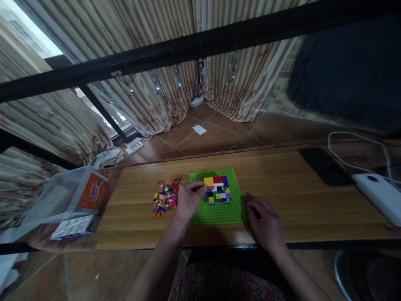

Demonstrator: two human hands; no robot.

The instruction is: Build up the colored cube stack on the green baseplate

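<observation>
A: "Hands: how are they posed?"

B: "Left hand (189, 200): thumb and forefinger brought together at the near-left side of the work; whether a brick is pinched there cannot be told. Right hand (265, 220): fingers loosely curled, part-open, beside the right edge of the square bright-green studded plastic baseplate (216, 215); contact with it is unclear."

A: "And the low, multicoloured block of plastic bricks (218, 190)?"

B: "On the baseplate, between the hands, immediately right of the left fingertips. It lies flat, studs upward. Its outline is nearly square, so a long axis cannot be distinguished; its side edges run away from the person, far ends leaning slightly left, roughly parallel to the baseplate's sides."

A: "The surroundings?"

B: "Left of the left hand, a loose pile of small multicoloured plastic bricks (169, 195); beneath both hands, a brown wood-grain tabletop (134, 200)."
</observation>
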